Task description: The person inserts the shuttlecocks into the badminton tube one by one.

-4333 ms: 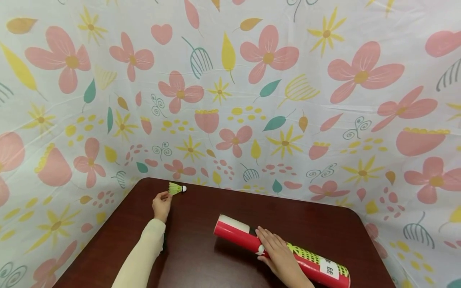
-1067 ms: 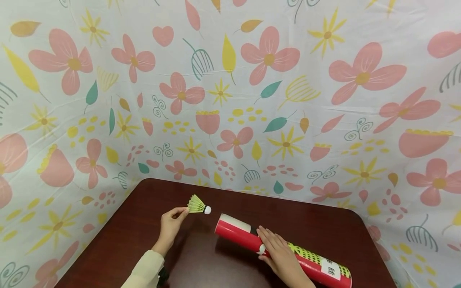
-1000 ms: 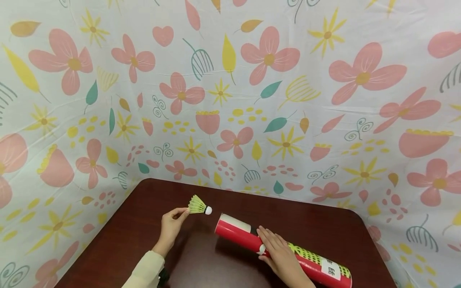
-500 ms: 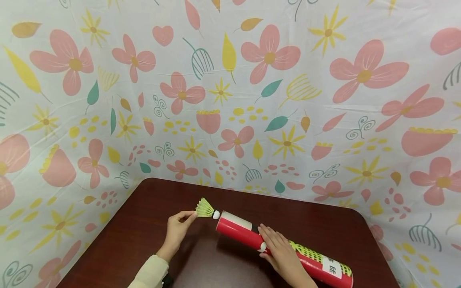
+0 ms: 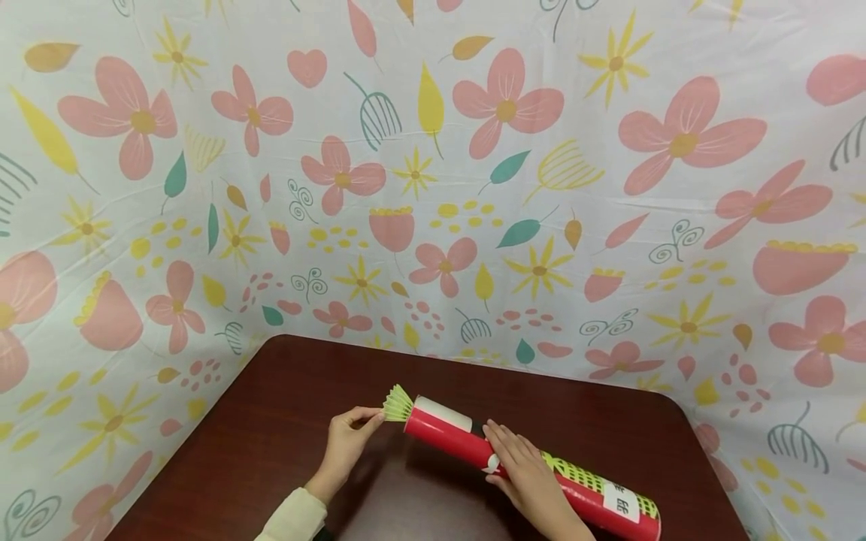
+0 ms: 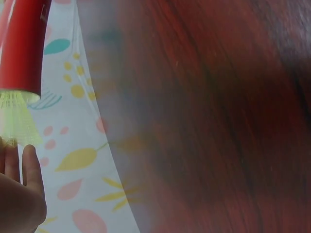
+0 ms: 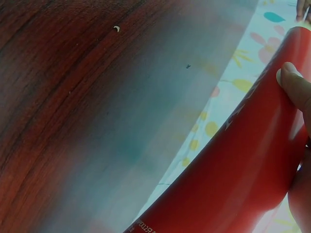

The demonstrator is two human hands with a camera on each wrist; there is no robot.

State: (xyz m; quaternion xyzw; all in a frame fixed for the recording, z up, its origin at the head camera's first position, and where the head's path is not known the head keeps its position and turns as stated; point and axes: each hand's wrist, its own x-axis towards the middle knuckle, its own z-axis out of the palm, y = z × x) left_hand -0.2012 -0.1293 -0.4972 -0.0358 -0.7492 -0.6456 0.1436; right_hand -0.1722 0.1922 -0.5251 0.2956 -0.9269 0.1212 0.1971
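A yellow-green shuttlecock (image 5: 398, 403) is partly inside the open left end of a red shuttlecock tube (image 5: 446, 438); its white cork is hidden there. My left hand (image 5: 348, 447) pinches the feather skirt's outer edge between thumb and fingers. The left wrist view shows the skirt (image 6: 19, 121) spreading out of the tube's mouth, above the fingers of the left hand (image 6: 22, 194). Across the middle of the tube, my right hand (image 5: 528, 481) grips it, fingers over the top and thumb on the near side. In the right wrist view that thumb lies on the red wall (image 7: 252, 145).
The tube lies slantwise above a dark brown wooden table (image 5: 284, 391) with rounded back corners. A floral cloth (image 5: 433, 188) hangs behind and beside the table. A small pale speck (image 7: 116, 29) lies on the wood.
My left hand has brought the shuttlecock from the table's back left rightward to the tube, and its cork has gone into the mouth. The right hand and tube stay nearly still.
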